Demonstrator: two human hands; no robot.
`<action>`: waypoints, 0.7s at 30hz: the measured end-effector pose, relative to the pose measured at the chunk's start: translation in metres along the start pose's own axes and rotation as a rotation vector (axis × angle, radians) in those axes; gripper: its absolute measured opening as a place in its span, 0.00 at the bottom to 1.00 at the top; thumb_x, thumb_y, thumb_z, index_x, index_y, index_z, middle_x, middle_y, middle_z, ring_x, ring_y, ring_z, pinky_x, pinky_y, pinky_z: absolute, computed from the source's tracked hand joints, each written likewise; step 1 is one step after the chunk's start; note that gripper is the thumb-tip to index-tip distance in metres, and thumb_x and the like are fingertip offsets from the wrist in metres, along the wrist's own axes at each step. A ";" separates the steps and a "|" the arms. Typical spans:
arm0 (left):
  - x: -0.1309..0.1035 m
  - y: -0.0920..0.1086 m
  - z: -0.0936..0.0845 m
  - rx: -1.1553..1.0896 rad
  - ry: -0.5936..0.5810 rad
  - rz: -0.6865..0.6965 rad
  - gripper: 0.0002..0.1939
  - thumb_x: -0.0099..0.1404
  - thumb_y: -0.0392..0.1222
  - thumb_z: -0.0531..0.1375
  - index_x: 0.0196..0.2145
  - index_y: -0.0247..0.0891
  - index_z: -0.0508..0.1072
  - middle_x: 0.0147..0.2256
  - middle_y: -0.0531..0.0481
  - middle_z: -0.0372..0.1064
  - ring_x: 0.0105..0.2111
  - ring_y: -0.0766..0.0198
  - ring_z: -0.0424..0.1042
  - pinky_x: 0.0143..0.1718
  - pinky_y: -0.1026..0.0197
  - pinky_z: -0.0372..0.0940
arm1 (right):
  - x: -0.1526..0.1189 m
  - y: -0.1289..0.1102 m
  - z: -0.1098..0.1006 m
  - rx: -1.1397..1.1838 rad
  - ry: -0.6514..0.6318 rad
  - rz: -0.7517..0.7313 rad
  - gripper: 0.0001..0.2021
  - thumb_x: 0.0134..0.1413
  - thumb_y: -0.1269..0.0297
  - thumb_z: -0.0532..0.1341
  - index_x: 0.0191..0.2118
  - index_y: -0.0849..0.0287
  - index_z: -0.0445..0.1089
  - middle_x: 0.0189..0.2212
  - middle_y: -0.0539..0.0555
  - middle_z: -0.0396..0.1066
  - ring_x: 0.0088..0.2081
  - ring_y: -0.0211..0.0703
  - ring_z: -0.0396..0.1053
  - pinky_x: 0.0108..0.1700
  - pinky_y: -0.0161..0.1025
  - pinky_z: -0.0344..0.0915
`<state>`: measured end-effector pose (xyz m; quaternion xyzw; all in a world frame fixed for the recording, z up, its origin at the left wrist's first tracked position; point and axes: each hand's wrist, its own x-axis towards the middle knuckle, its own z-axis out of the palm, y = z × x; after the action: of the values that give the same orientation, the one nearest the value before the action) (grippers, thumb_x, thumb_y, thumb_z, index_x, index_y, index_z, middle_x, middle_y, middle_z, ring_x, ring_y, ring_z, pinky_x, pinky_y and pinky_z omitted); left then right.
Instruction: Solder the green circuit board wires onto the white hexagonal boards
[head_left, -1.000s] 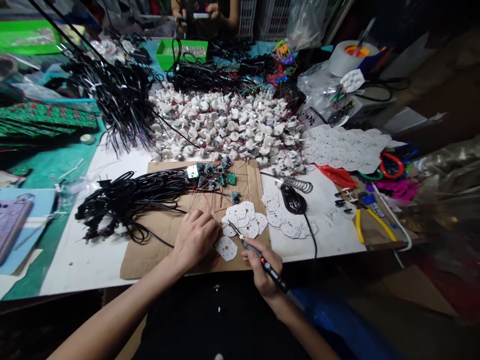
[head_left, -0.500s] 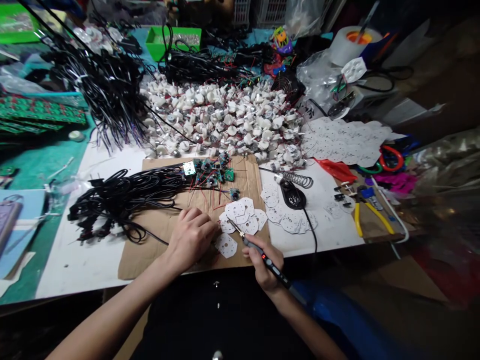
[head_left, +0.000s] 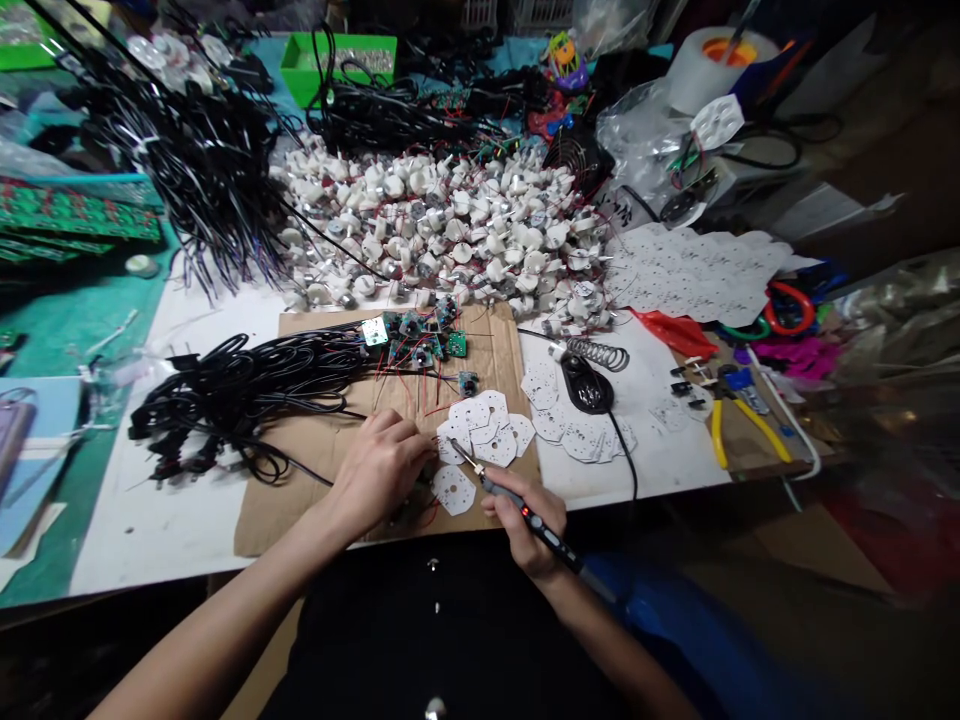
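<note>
My right hand [head_left: 529, 520] is closed round a soldering iron [head_left: 541, 528] with a small red display. Its tip reaches over the white octagonal circuit boards [head_left: 487, 425], which overlap on the cardboard sheet [head_left: 300, 510]. One separate white board [head_left: 453, 490] lies just below that tip. My left hand [head_left: 386, 460] is closed beside these boards, knuckles up. Its fingertips are hidden, and what they pinch cannot be made out; a dark cable and red wire show near them. Above lie small green circuit boards [head_left: 455, 344] with red wires, joined to bundled black cables [head_left: 247, 395].
A heap of white motor-like parts [head_left: 450, 230] with red wires fills the back. To the right are a soldering stand with a coil [head_left: 598, 353], a black oval object [head_left: 586, 386], more white boards [head_left: 592, 437] and yellow-handled pliers [head_left: 750, 425]. A green bin [head_left: 337, 65] stands behind.
The camera view has shifted slightly. My left hand has turned a little, and red wire now shows below it. The soldering iron stays in my right hand, almost unmoved.
</note>
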<state>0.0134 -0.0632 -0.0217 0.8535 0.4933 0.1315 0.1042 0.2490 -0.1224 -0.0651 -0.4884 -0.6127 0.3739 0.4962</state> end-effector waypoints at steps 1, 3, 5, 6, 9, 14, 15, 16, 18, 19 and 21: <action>0.000 0.000 0.000 -0.001 0.006 0.003 0.10 0.71 0.37 0.62 0.32 0.40 0.80 0.29 0.49 0.74 0.34 0.59 0.64 0.36 0.56 0.58 | 0.000 0.001 0.001 -0.002 -0.003 -0.010 0.14 0.67 0.61 0.59 0.52 0.54 0.79 0.32 0.54 0.83 0.27 0.43 0.81 0.30 0.37 0.81; 0.001 0.000 -0.001 0.001 0.004 0.005 0.10 0.71 0.36 0.62 0.32 0.40 0.80 0.29 0.49 0.74 0.33 0.59 0.65 0.36 0.56 0.58 | 0.000 0.004 0.001 0.001 0.001 -0.040 0.14 0.67 0.61 0.59 0.52 0.54 0.79 0.30 0.53 0.82 0.27 0.43 0.81 0.31 0.37 0.81; 0.001 0.001 -0.001 0.002 -0.005 0.004 0.09 0.71 0.36 0.62 0.32 0.40 0.80 0.29 0.49 0.74 0.33 0.59 0.65 0.36 0.56 0.58 | 0.000 0.005 0.002 0.007 0.000 -0.055 0.14 0.67 0.61 0.59 0.52 0.53 0.79 0.31 0.53 0.83 0.27 0.43 0.81 0.32 0.38 0.81; 0.002 0.001 -0.001 0.002 -0.006 0.003 0.09 0.70 0.35 0.63 0.32 0.40 0.80 0.29 0.49 0.74 0.33 0.59 0.65 0.36 0.56 0.58 | 0.001 0.006 0.002 0.006 -0.008 -0.054 0.14 0.67 0.61 0.59 0.52 0.53 0.79 0.32 0.53 0.83 0.28 0.43 0.82 0.32 0.38 0.82; 0.002 0.002 -0.002 0.006 -0.004 -0.001 0.09 0.70 0.34 0.63 0.31 0.39 0.80 0.29 0.49 0.74 0.33 0.59 0.66 0.36 0.56 0.59 | 0.001 0.006 0.003 -0.003 -0.039 -0.054 0.14 0.67 0.61 0.59 0.52 0.53 0.78 0.36 0.54 0.84 0.29 0.44 0.82 0.32 0.37 0.82; 0.001 0.001 -0.001 0.022 -0.027 -0.004 0.09 0.70 0.34 0.62 0.31 0.38 0.80 0.28 0.48 0.73 0.32 0.59 0.65 0.36 0.56 0.59 | 0.003 0.006 0.003 -0.004 -0.065 -0.045 0.14 0.67 0.62 0.60 0.52 0.54 0.78 0.36 0.54 0.84 0.30 0.44 0.83 0.34 0.37 0.82; 0.001 0.001 0.000 0.025 -0.032 -0.006 0.09 0.70 0.34 0.62 0.31 0.38 0.80 0.28 0.48 0.73 0.32 0.58 0.65 0.36 0.55 0.59 | 0.003 0.005 0.003 -0.007 -0.075 -0.039 0.14 0.68 0.62 0.60 0.53 0.54 0.78 0.37 0.54 0.84 0.30 0.44 0.83 0.35 0.37 0.82; 0.000 0.001 0.000 0.027 -0.035 -0.009 0.09 0.69 0.34 0.62 0.32 0.38 0.80 0.29 0.47 0.73 0.33 0.58 0.65 0.36 0.55 0.59 | 0.003 0.004 0.002 -0.010 -0.083 -0.030 0.14 0.68 0.62 0.60 0.53 0.54 0.78 0.37 0.55 0.84 0.30 0.44 0.83 0.35 0.37 0.83; 0.000 0.001 0.001 0.029 -0.041 -0.013 0.09 0.69 0.34 0.62 0.32 0.39 0.80 0.29 0.47 0.73 0.33 0.58 0.65 0.36 0.54 0.59 | 0.004 0.002 0.002 -0.015 -0.093 -0.020 0.13 0.68 0.61 0.60 0.52 0.54 0.78 0.37 0.55 0.84 0.30 0.44 0.83 0.34 0.38 0.83; 0.000 0.001 0.001 0.029 -0.044 -0.013 0.09 0.70 0.34 0.62 0.32 0.39 0.80 0.29 0.47 0.73 0.33 0.58 0.65 0.36 0.54 0.59 | 0.004 0.000 0.001 -0.017 -0.096 -0.015 0.13 0.68 0.61 0.60 0.52 0.54 0.78 0.37 0.55 0.84 0.30 0.44 0.83 0.34 0.38 0.83; -0.001 0.001 0.001 0.029 -0.046 -0.012 0.08 0.70 0.34 0.62 0.33 0.39 0.80 0.30 0.47 0.73 0.33 0.57 0.65 0.36 0.54 0.58 | 0.005 -0.002 0.000 -0.025 -0.112 0.006 0.13 0.68 0.62 0.60 0.53 0.54 0.78 0.37 0.55 0.84 0.30 0.44 0.83 0.34 0.38 0.83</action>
<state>0.0141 -0.0642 -0.0226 0.8549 0.4976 0.1040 0.1041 0.2485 -0.1184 -0.0619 -0.4749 -0.6427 0.3942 0.4539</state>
